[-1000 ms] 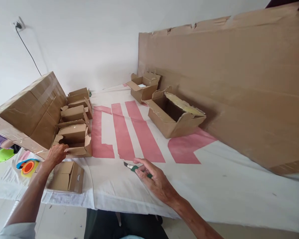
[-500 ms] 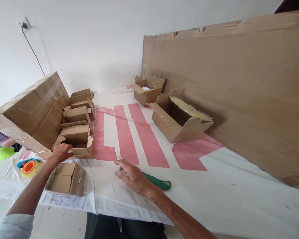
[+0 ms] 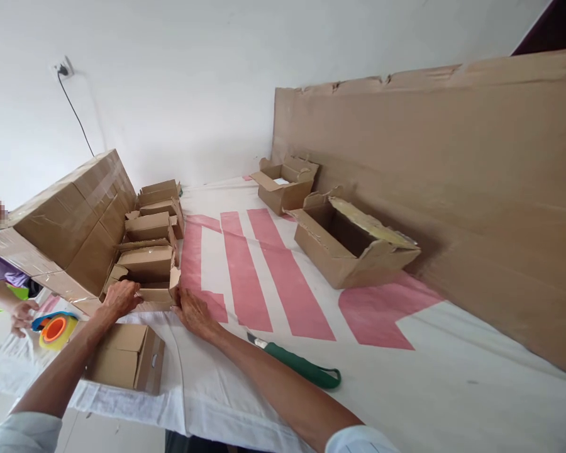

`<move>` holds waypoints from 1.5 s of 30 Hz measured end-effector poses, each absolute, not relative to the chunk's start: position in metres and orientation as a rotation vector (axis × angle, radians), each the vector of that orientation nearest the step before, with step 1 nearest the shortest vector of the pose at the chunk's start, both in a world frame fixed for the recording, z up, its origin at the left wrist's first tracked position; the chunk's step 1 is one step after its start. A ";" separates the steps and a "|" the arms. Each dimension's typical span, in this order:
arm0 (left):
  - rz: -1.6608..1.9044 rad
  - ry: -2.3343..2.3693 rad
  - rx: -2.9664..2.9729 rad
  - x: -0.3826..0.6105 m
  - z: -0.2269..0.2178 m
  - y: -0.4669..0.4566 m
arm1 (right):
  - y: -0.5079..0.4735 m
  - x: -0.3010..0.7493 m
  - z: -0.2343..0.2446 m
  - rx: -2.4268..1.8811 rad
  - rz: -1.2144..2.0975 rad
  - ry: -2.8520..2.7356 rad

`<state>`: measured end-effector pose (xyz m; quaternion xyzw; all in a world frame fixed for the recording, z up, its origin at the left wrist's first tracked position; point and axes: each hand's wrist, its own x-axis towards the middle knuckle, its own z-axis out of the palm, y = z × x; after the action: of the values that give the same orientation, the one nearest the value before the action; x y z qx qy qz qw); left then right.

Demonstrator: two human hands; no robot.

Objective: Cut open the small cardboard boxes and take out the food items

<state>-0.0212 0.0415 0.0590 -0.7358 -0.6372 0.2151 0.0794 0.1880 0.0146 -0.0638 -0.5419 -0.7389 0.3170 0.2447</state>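
An open cardboard box stands at the near end of a row, its flaps raised. My left hand is closed over its front wall, fingers hooked on the rim. At the front right corner of the same box, my right hand grips the side; some fingertips are hidden by the cardboard. A closed small carton sits just in front, below my left wrist. Right of my right forearm lies a green-handled utility knife, blade showing.
Several more open boxes line up behind, against a large taped carton. Two open boxes stand right, one nearer, one farther, before a tall cardboard sheet. A tape dispenser lies left, beside another person's hand.
My right hand has moved left from above the cloth onto the box's right corner, uncovering the knife blade. My left hand stays on the box. The other person's hand has come into view.
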 end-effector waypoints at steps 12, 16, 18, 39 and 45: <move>0.591 -1.861 -2.269 -0.015 0.063 0.086 | 0.054 0.180 -0.067 -1.585 0.822 -1.956; 0.587 -1.883 -2.255 -0.015 0.063 0.107 | 0.076 0.176 -0.066 -1.618 0.822 -1.929; 0.593 -1.903 -2.244 -0.015 0.062 0.117 | 0.088 0.174 -0.066 -1.639 0.826 -1.919; 0.563 -2.043 -2.165 -0.001 0.062 0.199 | 0.162 0.207 -0.030 -1.530 0.881 -2.071; 0.574 -2.009 -2.175 -0.002 0.060 0.196 | 0.099 0.298 -0.012 -1.436 0.854 -2.086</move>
<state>-0.0018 0.1963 0.0599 -0.7197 -0.6648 0.1899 0.0626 0.2980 0.0990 -0.0122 -0.5227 -0.7590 0.3109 0.2323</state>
